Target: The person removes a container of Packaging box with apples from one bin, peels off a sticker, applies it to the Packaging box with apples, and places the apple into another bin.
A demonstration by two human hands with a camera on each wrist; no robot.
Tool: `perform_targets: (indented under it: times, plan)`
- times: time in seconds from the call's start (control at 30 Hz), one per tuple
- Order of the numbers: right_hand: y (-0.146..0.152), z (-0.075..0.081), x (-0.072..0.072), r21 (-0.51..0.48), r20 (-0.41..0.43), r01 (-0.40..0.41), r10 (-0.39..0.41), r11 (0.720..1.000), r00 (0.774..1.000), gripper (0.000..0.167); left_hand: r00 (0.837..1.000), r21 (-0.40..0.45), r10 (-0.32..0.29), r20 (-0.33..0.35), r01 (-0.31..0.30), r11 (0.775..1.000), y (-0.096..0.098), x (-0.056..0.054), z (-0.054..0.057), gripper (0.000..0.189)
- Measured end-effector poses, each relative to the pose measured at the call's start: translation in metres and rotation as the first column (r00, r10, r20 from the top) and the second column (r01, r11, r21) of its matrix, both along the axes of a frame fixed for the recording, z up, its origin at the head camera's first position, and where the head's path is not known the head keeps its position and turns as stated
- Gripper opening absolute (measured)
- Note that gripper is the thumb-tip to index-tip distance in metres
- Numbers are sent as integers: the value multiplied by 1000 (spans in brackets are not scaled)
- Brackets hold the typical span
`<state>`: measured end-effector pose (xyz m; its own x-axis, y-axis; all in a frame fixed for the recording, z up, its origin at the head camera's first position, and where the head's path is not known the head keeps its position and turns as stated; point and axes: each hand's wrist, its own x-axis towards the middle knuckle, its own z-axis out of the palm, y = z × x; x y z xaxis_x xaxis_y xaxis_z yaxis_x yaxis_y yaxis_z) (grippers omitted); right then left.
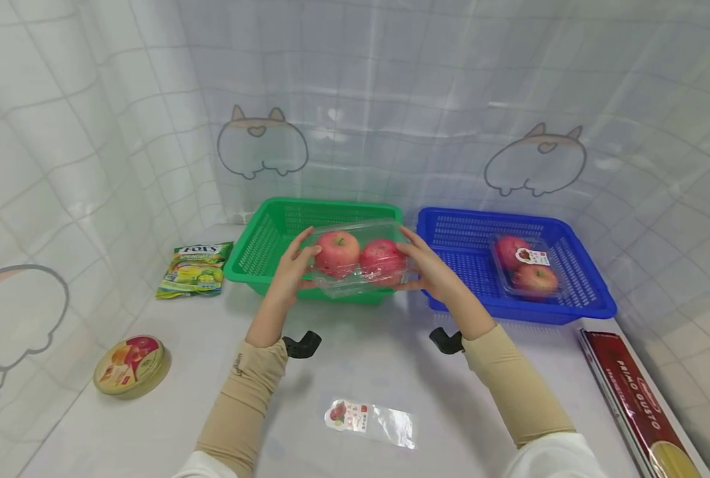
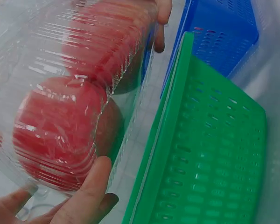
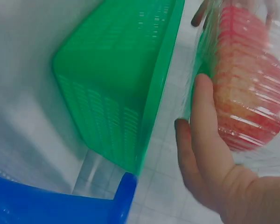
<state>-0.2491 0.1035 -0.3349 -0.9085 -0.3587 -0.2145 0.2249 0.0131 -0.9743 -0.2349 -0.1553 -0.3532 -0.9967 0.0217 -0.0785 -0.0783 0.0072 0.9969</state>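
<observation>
Head: I see the left hand point(image 1: 289, 272) and right hand point(image 1: 431, 269) gripping an apple pack point(image 1: 359, 260) between them, not yet set down; rightward, another pack point(image 1: 525, 267) already sits in the blue basket point(image 1: 469, 267). Left wrist: green basket point(image 2: 214, 144) beside the held pack. Right wrist: right hand holding its end.

- And here's the ground for it all: a pale, smooth tabletop point(image 1: 360, 365), running back to the gridded wall covering!
- At the back, centre, the green basket point(image 1: 250, 251), perforated, standing upright!
- Just beside it, to the right, comes the blue basket point(image 1: 462, 269), upright too!
- Left of the green one, a green-and-yellow packet point(image 1: 196, 271), lying flat!
- Nearer on the left, a round container point(image 1: 130, 364), fruit pictured on its lid!
- Front and centre, a printed label point(image 1: 371, 423) with a clear strip, down flat!
- Far right, slanting along the edge, the dark-red PRIMO GUSTO box point(image 1: 641, 401)!
</observation>
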Motion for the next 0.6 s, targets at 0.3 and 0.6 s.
perform_targets:
  times: [0.3, 0.6]
  plan:
    - [13, -8, 33, -34, -2, 118, -118, 992, 993, 67, 997, -47, -47, -69, 44, 998, 14, 4, -5, 53]
    - [29, -16, 64, -39, -15, 179, -180, 983, 984, 66, 987, -76, -140, -75, 134, 988, 30, 20, -8, 48]
